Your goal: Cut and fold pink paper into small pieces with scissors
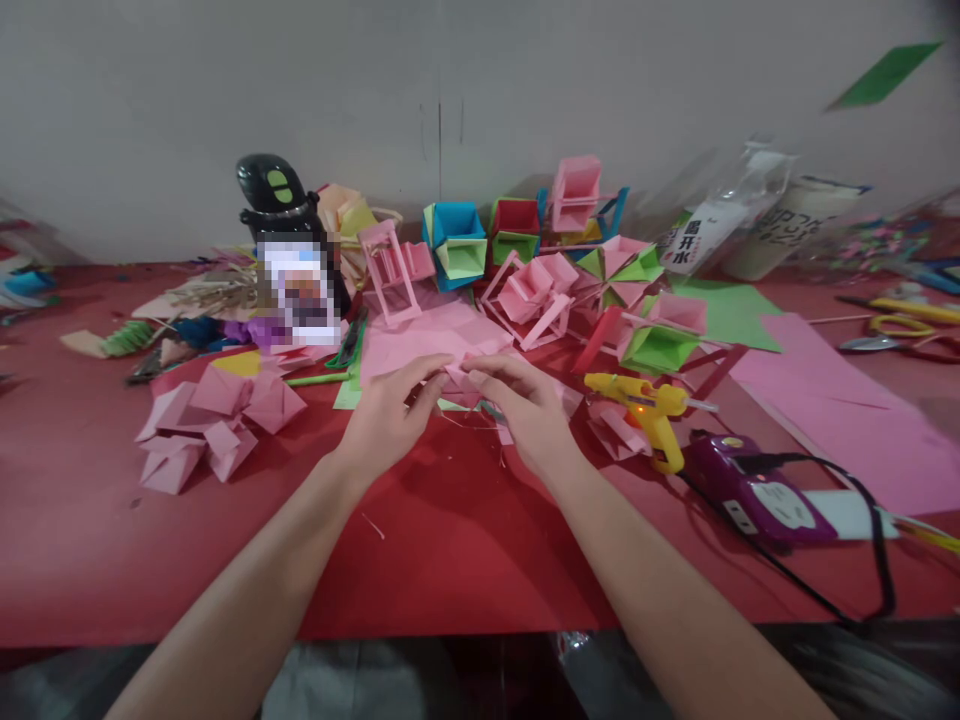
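Note:
Both my left hand (401, 405) and my right hand (521, 400) pinch a small folded piece of pink paper (463, 376) between thumbs and fingers, above the middle of the table. My fingers hide part of its shape. Behind it lie flat pink sheets (435, 335). Several folded pink paper pieces (217, 425) rest in a group left of my left hand. Right of my right hand lies a yellow glue gun (637, 405) with a small orange light on it, beside another folded pink piece (619, 432).
Folded paper models, such as a blue box shape (454, 230) and a pink frame (390, 270), stand along the wall. A phone (304, 295) leans on a black holder (277, 190). At right are a purple power strip (757, 490), its black cable, scissors (892, 328) and a plastic bottle (731, 210).

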